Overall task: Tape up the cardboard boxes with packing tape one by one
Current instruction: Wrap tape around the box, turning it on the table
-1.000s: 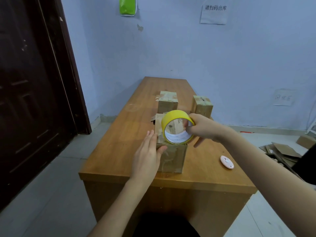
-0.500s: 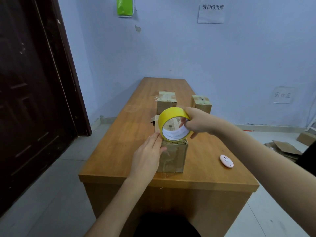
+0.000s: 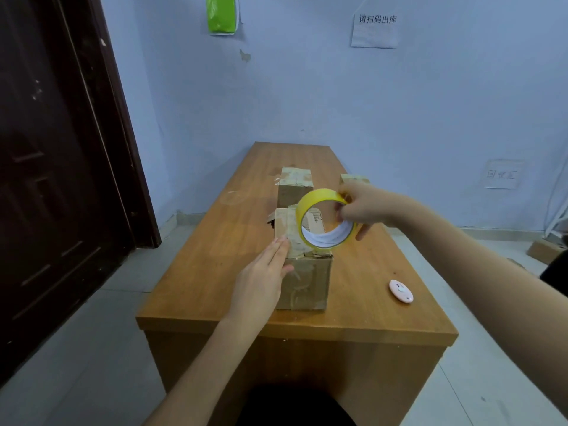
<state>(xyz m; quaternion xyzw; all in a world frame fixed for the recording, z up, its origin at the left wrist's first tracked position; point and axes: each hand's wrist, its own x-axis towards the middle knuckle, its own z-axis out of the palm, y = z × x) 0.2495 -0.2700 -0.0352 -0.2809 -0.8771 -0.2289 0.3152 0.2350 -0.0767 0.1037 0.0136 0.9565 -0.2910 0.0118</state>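
A right hand (image 3: 365,207) grips a yellow roll of packing tape (image 3: 322,224) over a worn brown cardboard box (image 3: 302,272) near the front edge of a long wooden table (image 3: 215,272).
The left hand (image 3: 261,281), fingers straight, presses the box's side. Two more taped cardboard boxes (image 3: 295,184) stand behind, a small pink oval gadget (image 3: 400,291) to the right; pale blue walls (image 3: 338,93), a dark wooden door (image 3: 55,149) and grey floor tiles (image 3: 76,348) surround.

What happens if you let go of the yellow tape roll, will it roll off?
Probably yes: the tape roll is a round ring held on edge, so it could roll. It looks hollow, likely light. Its end seems stuck to the near box, which might stop it.
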